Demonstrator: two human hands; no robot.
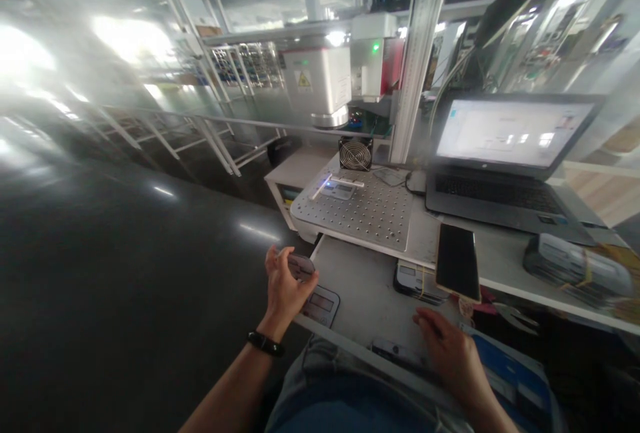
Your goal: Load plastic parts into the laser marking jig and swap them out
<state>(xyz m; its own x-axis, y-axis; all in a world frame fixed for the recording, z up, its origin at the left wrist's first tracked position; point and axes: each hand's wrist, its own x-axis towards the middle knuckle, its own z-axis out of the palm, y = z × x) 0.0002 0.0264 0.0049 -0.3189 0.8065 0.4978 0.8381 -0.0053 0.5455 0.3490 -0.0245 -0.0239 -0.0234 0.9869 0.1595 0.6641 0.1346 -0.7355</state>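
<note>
My left hand [287, 286] pinches a flat grey panel [301, 265] with rounded corners between thumb and fingers, tilted above the left side of the pulled-out drawer [360, 280]. Below it lies a similar grey panel [321, 306] with a rectangular window, partly hidden by the hand. My right hand [447, 343] hovers over the drawer's right side, its fingers loosely curled together and nothing visible in them. A dark-edged part [393, 351] lies at the drawer's front, left of that hand. Farther back sits a banded stack of panels [420, 280].
Above the drawer, a perforated metal plate [370, 220] carries another panel [337, 190] against a white corner guide. A machine head [320, 83] hangs over it, with a fan [355, 154] behind. At right are a laptop [500, 160], a phone [457, 260], another banded stack [580, 266] and pliers [515, 316].
</note>
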